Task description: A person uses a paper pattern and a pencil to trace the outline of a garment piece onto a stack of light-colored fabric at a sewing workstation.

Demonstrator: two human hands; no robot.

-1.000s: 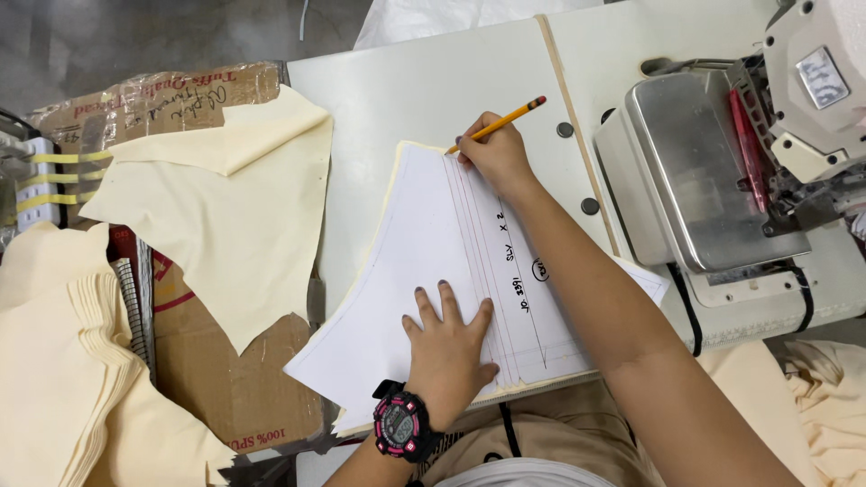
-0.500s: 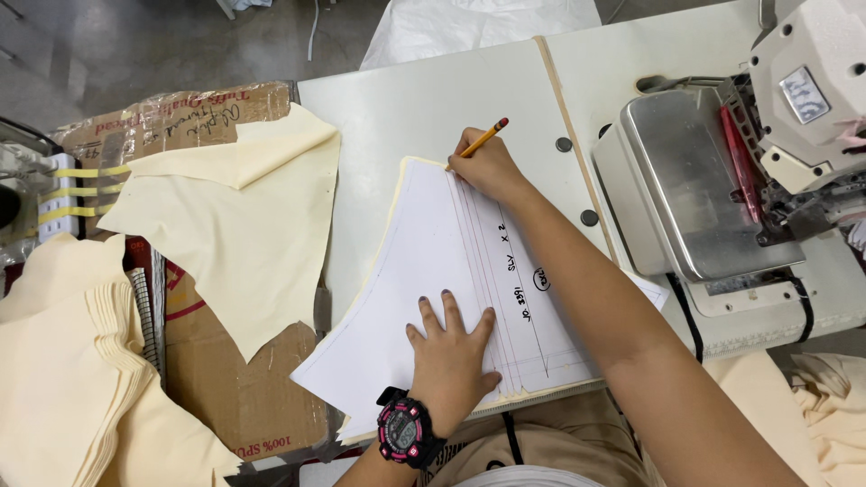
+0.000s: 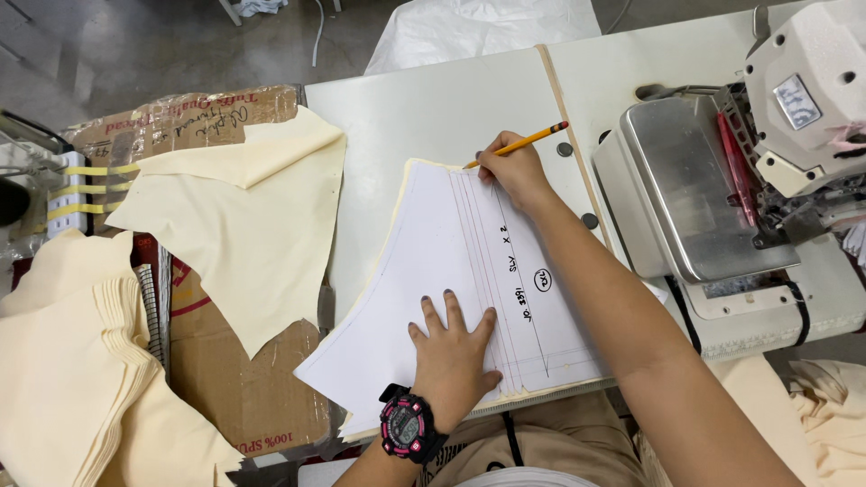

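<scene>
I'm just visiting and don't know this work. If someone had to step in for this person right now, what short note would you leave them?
Left hand: flat, fingers spread, pressing down the white paper pattern piece; black and pink wristwatch on that wrist.
Right hand: holding the yellow pencil, tip at the pattern's top edge.
The pattern lies on a cream fabric layer on the pale green table. More cut cream fabric pieces sit on the cardboard box to the left, the grey sewing machine to the right.
Done: pattern laid and held on the fabric.
Left: how far the outline is traced cannot be seen.
</scene>
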